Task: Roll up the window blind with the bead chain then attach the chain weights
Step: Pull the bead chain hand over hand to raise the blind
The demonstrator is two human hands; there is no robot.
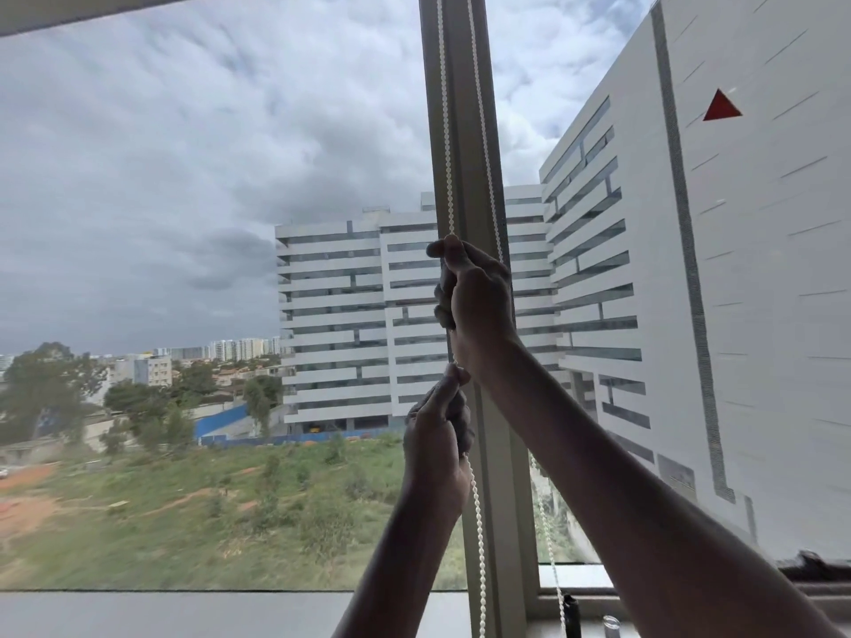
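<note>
A white bead chain [445, 145] hangs in two strands in front of the grey window mullion [465, 108]. My right hand [474, 297] is closed around the left strand at mid height. Just below it, my left hand [437, 435] grips the same strand, which runs on down past my wrist. The right strand [483, 112] passes behind my right hand and continues down to the sill. The blind's bottom rail [92, 11] shows as a pale bar at the top left corner. A dark chain weight [571, 614] hangs at the bottom beside the right strand.
A white window sill [184, 614] runs along the bottom. A small clear cylinder [611, 626] stands on the sill at the right. The right pane carries a red triangle sticker [720, 107]. Buildings, trees and cloudy sky lie outside the glass.
</note>
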